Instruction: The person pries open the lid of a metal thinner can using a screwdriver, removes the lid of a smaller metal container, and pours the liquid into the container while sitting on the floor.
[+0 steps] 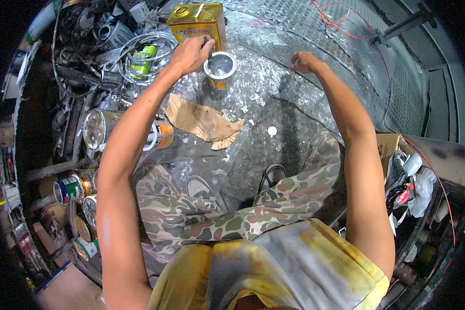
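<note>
My left hand is at the front of a yellow-gold rectangular metal tin, its fingers bent together. A small dark thing shows at its fingertips; I cannot make out what it is. Just right of this hand an uncovered round paint can stands upright on the floor, with grey material inside its pale rim. Away to the right, my right hand hovers over the floor with loosely bent fingers and nothing visible in it. Torn brown paper lies crumpled nearer to me.
Several paint cans lie or stand on the left, near a coiled hose and a bright green object. A white disc rests on the stained floor. On the right are a cardboard box of rubbish and a red cord.
</note>
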`<action>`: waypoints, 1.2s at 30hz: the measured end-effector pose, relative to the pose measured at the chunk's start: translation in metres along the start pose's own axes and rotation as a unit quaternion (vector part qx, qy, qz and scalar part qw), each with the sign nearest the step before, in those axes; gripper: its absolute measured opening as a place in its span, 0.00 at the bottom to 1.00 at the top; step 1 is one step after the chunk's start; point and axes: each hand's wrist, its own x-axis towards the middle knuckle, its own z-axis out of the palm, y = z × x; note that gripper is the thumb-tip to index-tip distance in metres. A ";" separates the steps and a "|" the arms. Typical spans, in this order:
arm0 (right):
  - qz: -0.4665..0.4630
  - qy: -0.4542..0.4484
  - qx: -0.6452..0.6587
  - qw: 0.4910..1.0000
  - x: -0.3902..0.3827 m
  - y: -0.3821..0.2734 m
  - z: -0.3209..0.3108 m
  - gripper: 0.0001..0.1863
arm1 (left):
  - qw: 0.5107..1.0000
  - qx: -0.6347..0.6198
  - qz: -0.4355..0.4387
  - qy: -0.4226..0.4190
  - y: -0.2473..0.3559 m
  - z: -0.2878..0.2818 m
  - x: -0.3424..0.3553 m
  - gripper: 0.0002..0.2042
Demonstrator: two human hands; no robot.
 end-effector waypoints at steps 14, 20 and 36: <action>-0.031 -0.009 0.009 0.999 -0.002 -0.014 -0.009 0.27 | 0.986 -0.164 -0.024 0.009 -0.011 -0.001 -0.010 0.18; -0.060 0.021 0.018 0.998 0.001 -0.010 -0.005 0.25 | 0.990 -0.112 0.058 0.061 0.000 -0.053 -0.012 0.20; -0.184 -0.048 -0.033 0.981 -0.008 -0.109 0.013 0.25 | 0.944 -0.291 -0.156 -0.008 -0.057 -0.022 -0.002 0.23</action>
